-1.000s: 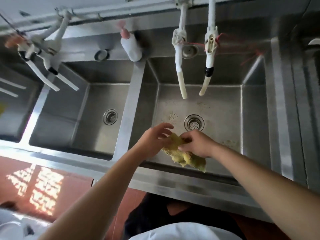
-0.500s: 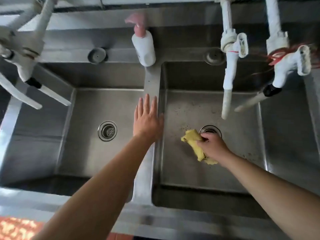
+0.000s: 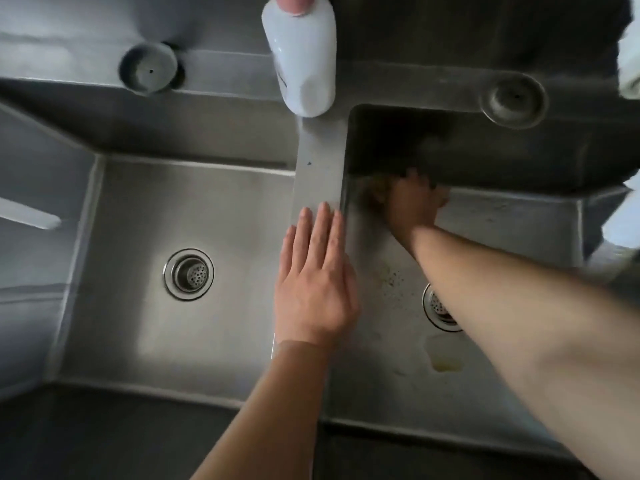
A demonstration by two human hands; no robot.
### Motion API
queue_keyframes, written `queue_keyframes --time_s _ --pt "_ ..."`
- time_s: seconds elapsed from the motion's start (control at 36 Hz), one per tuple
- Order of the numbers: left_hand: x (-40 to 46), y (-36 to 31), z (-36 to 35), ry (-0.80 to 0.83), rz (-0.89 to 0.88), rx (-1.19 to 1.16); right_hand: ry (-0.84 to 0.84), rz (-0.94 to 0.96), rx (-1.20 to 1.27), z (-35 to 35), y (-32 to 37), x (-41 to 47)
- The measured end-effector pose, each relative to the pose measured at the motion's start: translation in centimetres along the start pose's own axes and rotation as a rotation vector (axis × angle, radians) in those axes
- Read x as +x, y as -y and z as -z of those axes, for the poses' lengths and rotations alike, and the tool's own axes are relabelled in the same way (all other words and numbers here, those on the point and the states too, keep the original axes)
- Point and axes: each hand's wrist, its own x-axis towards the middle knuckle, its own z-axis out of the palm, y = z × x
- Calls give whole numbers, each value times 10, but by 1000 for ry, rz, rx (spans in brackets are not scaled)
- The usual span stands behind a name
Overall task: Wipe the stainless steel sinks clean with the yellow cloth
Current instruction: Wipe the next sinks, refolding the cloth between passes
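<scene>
Dimly lit, speckled right sink (image 3: 398, 358) and left sink (image 3: 138, 323) share a divider (image 3: 320, 174).

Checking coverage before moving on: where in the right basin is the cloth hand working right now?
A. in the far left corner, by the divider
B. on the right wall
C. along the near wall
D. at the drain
A: the right hand presses the yellow cloth into the shadowed far corner next to the divider, well beyond the drain; the left hand lies flat on the divider.

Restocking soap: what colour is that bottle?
White soap bottle, pinkish pump top; head view.
</scene>
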Motion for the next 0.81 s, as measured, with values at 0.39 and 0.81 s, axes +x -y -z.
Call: queue_keyframes --time_s 0.39,0.81 --pt "1 -2 2 -47 2 12 221 280 94 -116 -10 -83" --pt "1 -9 9 -3 58 62 1054 312 491 -92 -63 -177"
